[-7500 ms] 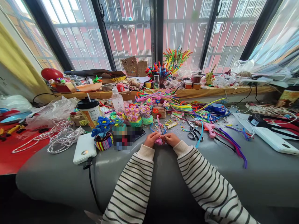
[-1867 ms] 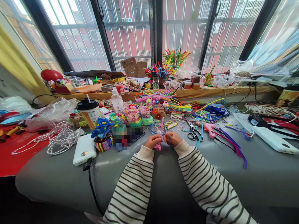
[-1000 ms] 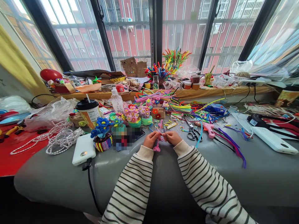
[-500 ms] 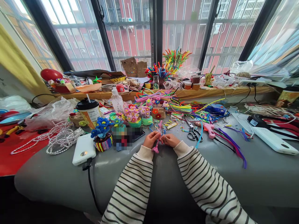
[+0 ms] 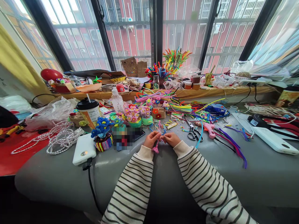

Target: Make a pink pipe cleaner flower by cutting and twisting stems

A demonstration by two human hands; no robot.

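My left hand (image 5: 150, 140) is closed in a pinch around a pink pipe cleaner (image 5: 155, 149), whose looped end hangs below the fingers and whose upper part sticks up past them. Close beside it, my right hand (image 5: 171, 140) has its fingertips pinched together near the same pink piece. Whether those fingertips grip it or something smaller is too fine to see. Scissors (image 5: 192, 134) with black handles lie right of my hands, by a light blue pipe cleaner (image 5: 199, 137) and a pink glue gun (image 5: 210, 130).
Pots of pipe-cleaner flowers (image 5: 102, 141) stand left, near a white power bank (image 5: 84, 150), a lidded cup (image 5: 88, 112) and bead strings (image 5: 62, 144). Behind my hands lies a pile of colourful pipe cleaners (image 5: 158, 98). Another white power bank (image 5: 275, 141) is at right.
My right fingers have shifted slightly around the pink piece, while my left hand stays almost still. A dark shape has come in at the left edge.
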